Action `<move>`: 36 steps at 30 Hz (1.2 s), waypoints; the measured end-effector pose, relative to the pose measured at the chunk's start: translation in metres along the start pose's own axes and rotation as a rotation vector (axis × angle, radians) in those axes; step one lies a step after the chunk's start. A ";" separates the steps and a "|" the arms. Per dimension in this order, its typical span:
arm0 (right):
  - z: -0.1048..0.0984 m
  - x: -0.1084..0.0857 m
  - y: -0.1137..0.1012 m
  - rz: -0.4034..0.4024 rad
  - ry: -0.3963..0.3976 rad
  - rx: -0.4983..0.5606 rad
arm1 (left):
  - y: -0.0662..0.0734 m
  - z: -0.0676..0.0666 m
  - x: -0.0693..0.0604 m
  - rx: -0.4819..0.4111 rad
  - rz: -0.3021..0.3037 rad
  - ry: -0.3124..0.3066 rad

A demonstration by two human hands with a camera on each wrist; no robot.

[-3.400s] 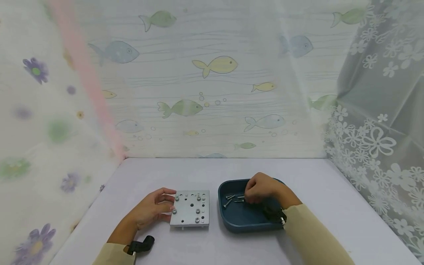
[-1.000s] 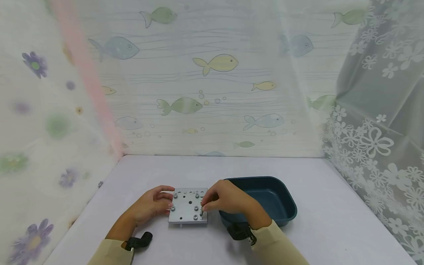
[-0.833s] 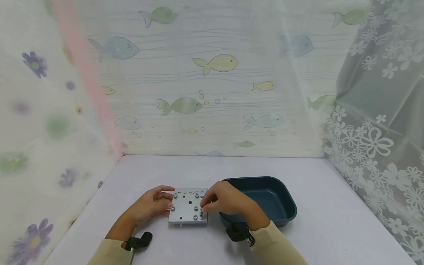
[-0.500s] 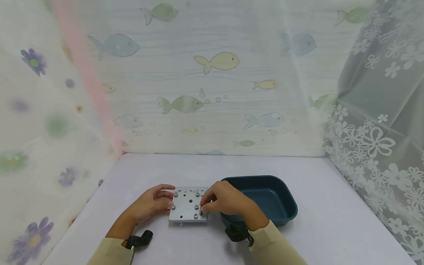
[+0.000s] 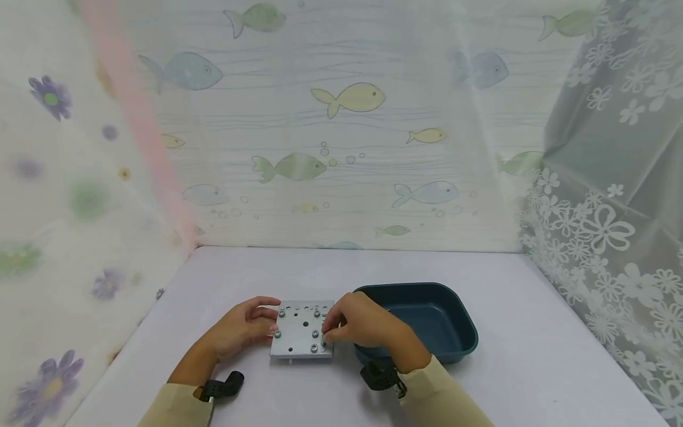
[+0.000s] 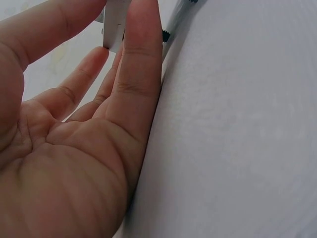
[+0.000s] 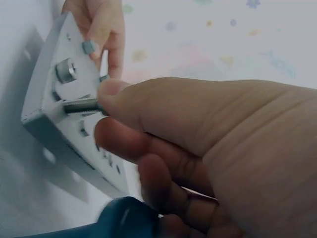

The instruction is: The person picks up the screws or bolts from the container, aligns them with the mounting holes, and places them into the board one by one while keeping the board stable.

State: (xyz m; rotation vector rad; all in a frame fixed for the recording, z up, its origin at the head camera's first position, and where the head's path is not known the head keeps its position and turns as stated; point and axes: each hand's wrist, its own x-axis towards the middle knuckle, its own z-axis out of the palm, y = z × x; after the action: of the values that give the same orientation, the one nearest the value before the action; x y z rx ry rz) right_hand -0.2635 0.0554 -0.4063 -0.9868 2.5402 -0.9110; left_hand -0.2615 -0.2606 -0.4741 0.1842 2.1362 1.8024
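Note:
My left hand (image 5: pixel 240 329) holds the left edge of a square silver metal plate (image 5: pixel 296 338), thumb at its top edge. Several socket-head screws stand in the plate's holes, and other holes are open. My right hand (image 5: pixel 368 320) is at the plate's right edge. In the right wrist view its thumb and forefinger pinch a screw (image 7: pixel 81 105), whose shank meets the plate (image 7: pixel 64 141) near a corner. How deep its tip sits is hard to tell. The left wrist view shows fingers (image 6: pixel 141 69) against the plate, most of which is out of frame.
A dark blue tray (image 5: pixel 434 323) stands right of the plate, partly behind my right hand, which hides its left part. Black wrist cameras are on both wrists. The white table (image 5: pixel 299 273) ends at a fish-patterned curtain (image 5: pixel 341 136) at the back.
My right hand has left the tray, where it was among loose screws, and moved left to the plate with a screw. Over the last second the screw has sunk lower. My left hand stays.

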 end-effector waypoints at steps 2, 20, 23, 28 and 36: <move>0.001 0.000 -0.001 -0.007 0.005 -0.011 | 0.000 0.000 0.000 -0.003 -0.003 0.000; 0.011 0.005 -0.004 0.000 0.022 -0.132 | 0.001 -0.001 0.001 0.025 -0.022 0.009; 0.011 0.006 -0.005 -0.001 0.023 -0.151 | 0.003 0.000 0.000 0.023 -0.013 0.011; 0.009 0.005 -0.006 -0.006 0.009 -0.152 | 0.004 0.000 -0.001 0.020 -0.011 0.005; 0.011 0.005 -0.006 -0.011 0.006 -0.169 | 0.002 0.000 -0.001 0.013 -0.005 0.000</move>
State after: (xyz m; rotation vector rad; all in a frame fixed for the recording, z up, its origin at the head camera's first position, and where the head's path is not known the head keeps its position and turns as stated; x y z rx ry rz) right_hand -0.2592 0.0434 -0.4107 -1.0471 2.6541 -0.7113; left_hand -0.2610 -0.2602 -0.4722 0.1817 2.1467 1.7861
